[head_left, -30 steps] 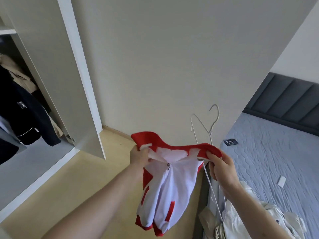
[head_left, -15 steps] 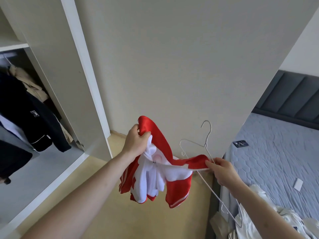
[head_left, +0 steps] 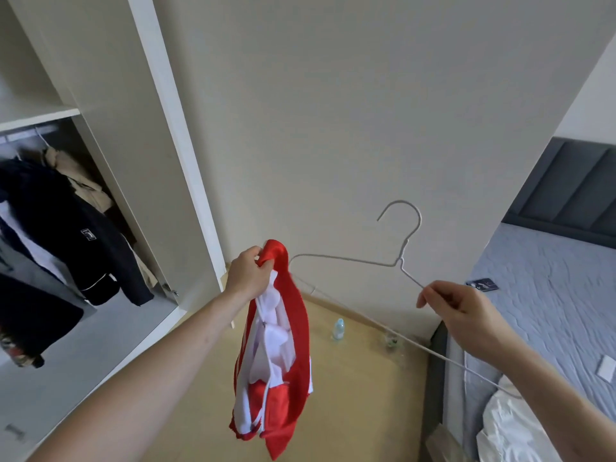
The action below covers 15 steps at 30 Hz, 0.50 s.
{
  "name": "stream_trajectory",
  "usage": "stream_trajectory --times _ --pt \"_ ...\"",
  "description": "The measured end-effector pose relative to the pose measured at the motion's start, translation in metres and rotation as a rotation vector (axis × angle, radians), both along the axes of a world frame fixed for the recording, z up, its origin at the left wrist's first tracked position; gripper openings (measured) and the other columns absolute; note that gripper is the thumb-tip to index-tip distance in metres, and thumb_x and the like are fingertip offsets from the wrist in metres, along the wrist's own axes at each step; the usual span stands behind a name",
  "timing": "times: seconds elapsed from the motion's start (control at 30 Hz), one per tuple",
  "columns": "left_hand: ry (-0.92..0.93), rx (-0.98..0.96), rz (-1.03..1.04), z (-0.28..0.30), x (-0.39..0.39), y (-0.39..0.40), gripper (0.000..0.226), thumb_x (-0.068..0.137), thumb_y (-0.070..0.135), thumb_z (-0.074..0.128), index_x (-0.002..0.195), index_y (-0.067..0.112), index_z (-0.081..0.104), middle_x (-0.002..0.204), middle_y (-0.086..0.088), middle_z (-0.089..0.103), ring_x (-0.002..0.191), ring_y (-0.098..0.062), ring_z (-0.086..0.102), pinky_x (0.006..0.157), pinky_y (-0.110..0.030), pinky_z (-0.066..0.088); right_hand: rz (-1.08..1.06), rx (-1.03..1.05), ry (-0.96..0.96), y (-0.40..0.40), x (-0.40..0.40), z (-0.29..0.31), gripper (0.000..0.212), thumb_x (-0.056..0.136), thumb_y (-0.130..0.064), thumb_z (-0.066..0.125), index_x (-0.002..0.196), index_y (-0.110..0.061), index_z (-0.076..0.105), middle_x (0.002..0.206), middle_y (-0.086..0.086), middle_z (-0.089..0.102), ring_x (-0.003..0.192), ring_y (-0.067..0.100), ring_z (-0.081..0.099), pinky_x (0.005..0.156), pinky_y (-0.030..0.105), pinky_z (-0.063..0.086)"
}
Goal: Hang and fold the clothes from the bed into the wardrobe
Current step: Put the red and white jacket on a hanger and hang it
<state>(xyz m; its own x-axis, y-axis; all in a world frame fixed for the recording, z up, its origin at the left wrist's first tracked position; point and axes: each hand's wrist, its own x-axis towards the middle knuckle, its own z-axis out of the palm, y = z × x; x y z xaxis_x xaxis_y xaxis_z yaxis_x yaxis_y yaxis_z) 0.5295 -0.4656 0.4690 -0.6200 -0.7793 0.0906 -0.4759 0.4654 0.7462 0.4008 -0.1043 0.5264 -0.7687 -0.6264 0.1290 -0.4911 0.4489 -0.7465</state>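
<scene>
I am gripping the red and white jacket (head_left: pixel 276 355) by its collar in my left hand (head_left: pixel 248 278), letting it dangle above the floor (head_left: pixel 360 395). My right hand (head_left: pixel 463 315) is pinching the wire hanger (head_left: pixel 353 260), between wardrobe (head_left: pixel 110 181) and bed (head_left: pixel 546 311).

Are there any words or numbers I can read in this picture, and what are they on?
No text here can be read.
White badge on the dark jacket in the wardrobe: too small and blurred.
Dark card on the bed: pale marks, unreadable.
Red and white jacket: no lettering shows.
</scene>
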Motion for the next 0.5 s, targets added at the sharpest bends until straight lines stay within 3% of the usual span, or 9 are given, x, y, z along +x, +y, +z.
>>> stream_trajectory --times 0.2,0.5 --pt "0.004 0.009 0.024 0.004 0.002 -0.003 0.014 0.092 0.021 0.058 0.085 0.010 0.064 0.068 -0.004 0.063 0.072 -0.029 0.060 0.064 -0.033 0.043 0.040 0.002 0.034 -0.003 0.014 0.009 0.033 0.104 -0.022 0.053 0.077 -0.023 0.071 0.045 -0.007 0.030 0.042 0.009 0.024 0.042 0.018 0.023" --pt "0.063 -0.034 -0.007 0.021 0.003 -0.002 0.018 0.094 0.023 0.058 0.085 0.008 0.063 0.072 -0.010 0.064 0.071 -0.029 0.059 0.059 -0.030 0.042 0.055 0.018 0.056 -0.014 0.028 0.004 0.032 0.102 -0.023 0.055 0.074 -0.025 0.070 0.047 -0.006 0.031 0.043 0.010 0.026 0.044 0.019 0.026"
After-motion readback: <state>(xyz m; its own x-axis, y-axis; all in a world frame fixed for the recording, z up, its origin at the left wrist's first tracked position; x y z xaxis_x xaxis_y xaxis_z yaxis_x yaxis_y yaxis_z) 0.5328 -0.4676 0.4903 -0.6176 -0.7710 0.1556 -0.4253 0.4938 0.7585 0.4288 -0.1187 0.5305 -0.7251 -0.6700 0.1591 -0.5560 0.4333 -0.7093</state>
